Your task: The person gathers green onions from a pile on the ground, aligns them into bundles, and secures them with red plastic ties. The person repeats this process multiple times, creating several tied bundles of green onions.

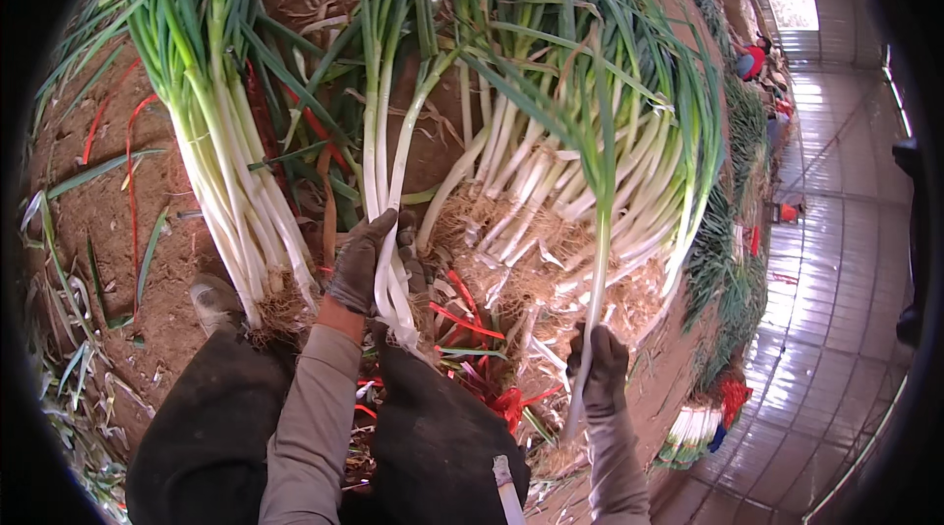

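My gloved left hand (361,259) is closed around the white stalks of a few green onions (376,141), their leaves pointing away from me. To the right, my gloved right hand (601,370) grips a single long green onion (601,252) near its root end. A large pile of green onions (641,178) with tangled roots lies beyond and between my hands. At the left, a thick bunch of cleaner green onions (236,193) rests on the ground, its roots near my shoe.
Red plastic strips (464,318) and peeled scraps lie between my legs and the pile. My shoe (214,301) is beside the left bunch. A cigarette (507,488) shows at the bottom. More onions and people (754,60) are at the far right.
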`<state>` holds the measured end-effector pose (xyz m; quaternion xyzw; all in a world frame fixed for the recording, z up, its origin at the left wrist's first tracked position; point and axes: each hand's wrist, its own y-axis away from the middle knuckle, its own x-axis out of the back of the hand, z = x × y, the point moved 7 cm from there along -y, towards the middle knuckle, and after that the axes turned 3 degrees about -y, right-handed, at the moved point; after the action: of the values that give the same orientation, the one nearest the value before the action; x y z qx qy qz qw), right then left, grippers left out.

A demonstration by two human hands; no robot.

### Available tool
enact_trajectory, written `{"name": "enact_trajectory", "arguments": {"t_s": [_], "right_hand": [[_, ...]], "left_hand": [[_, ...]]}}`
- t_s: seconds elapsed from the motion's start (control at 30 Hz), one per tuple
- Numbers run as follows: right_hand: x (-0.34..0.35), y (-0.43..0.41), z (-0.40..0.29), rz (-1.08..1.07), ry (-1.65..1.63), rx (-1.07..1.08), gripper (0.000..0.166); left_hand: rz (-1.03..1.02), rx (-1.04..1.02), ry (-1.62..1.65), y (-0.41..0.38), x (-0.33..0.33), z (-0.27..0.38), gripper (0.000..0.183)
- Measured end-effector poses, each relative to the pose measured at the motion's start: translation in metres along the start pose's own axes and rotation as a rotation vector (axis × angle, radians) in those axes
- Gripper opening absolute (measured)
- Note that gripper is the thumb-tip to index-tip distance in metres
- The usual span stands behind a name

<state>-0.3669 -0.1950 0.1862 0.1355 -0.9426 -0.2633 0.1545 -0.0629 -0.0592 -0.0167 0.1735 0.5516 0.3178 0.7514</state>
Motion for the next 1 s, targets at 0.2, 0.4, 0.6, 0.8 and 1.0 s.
{"name": "enact_trajectory", "arguments": {"t_s": [0.2, 0.4, 0.6, 0.8, 1.0], "right_hand": [[-0.148, -0.077, -0.017, -0.206, 0.073, -0.072, 0.035], [-0.200, -0.132, 0.060, -0.309, -0.125, -0.186, 0.025], [-0.158, -0.044, 0.095, -0.157, 0.138, -0.235, 0.021], [-0.078, -0.009, -0.060, -0.061, 0.194, 0.517, 0.037], [-0.057, 0.026, -0.192, -0.088, 0.039, 0.704, 0.029]], "left_hand": [[-0.134, 0.161, 0.153, -0.006, 0.003, -0.053, 0.032], [-0.145, 0.184, 0.160, -0.012, -0.002, -0.073, 0.025], [-0.030, 0.222, 0.135, -0.003, 0.003, -0.072, 0.023], [0.026, 0.169, 0.112, -0.008, 0.015, -0.075, 0.023], [0.013, 0.198, 0.161, -0.011, 0.013, -0.076, 0.025]]}}
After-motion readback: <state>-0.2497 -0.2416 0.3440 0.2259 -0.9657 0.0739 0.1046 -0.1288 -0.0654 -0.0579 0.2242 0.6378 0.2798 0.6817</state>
